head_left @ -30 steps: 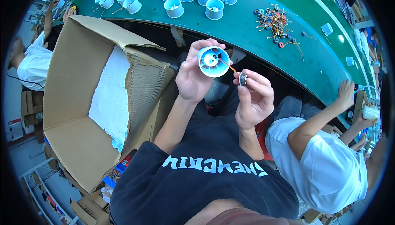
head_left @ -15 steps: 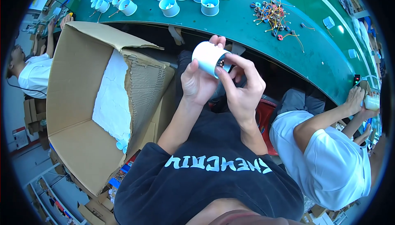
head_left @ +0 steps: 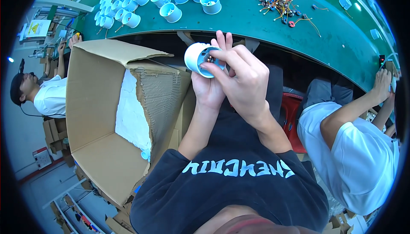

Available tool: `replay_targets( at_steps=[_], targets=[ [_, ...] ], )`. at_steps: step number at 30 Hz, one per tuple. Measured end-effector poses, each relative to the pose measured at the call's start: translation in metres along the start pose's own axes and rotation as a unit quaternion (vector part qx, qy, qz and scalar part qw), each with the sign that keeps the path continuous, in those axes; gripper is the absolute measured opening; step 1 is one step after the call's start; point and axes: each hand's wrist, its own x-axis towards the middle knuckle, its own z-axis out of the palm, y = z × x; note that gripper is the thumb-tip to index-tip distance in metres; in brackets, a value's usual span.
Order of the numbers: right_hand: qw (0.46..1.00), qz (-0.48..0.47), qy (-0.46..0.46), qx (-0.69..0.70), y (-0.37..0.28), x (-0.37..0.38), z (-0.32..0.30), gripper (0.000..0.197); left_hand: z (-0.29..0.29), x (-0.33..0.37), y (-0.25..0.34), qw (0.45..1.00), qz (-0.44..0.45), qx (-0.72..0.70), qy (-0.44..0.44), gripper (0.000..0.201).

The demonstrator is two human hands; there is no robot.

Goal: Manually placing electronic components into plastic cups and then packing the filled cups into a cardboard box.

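My left hand (head_left: 208, 92) holds a light-blue plastic cylindrical housing (head_left: 193, 59) from beneath and behind, its open mouth tilted toward me and to the right. Thumb and fingers of my right hand (head_left: 247, 82) reach into that mouth, closed on a small dark round part (head_left: 210, 58) with copper-coloured spots. Most of this part is covered by my fingertips, so whether it is seated inside cannot be told. Beyond my hands, several similar housings (head_left: 210, 4) stand on the green table (head_left: 243, 20), many with small pieces inside.
A heap of small dark and red parts with orange wires (head_left: 279, 0) lies on the table's right half. To my left an open cardboard box (head_left: 92, 101) leans close to my arm. A co-worker in white (head_left: 348, 157) sits at my right; another person (head_left: 49, 95) is at far left.
The housing has moved left and turned, so its mouth now faces me more. My right fingers have gone from its rim to the dark part within. The whole view has shifted slightly.
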Motion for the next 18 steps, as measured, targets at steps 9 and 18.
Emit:
replay_targets(
  at_steps=[9,18],
  targets=[
    [1.000,-0.027,0.005,-0.013,0.016,0.006,-0.004,0.026,-0.012,0.011,0.016,0.949,0.107,0.296,-0.006,0.039],
    [0.998,-0.003,-0.054,-0.030,0.023,0.006,-0.014,0.022,-0.012,0.014,0.014,0.903,0.124,0.412,0.004,0.037]
  ],
)
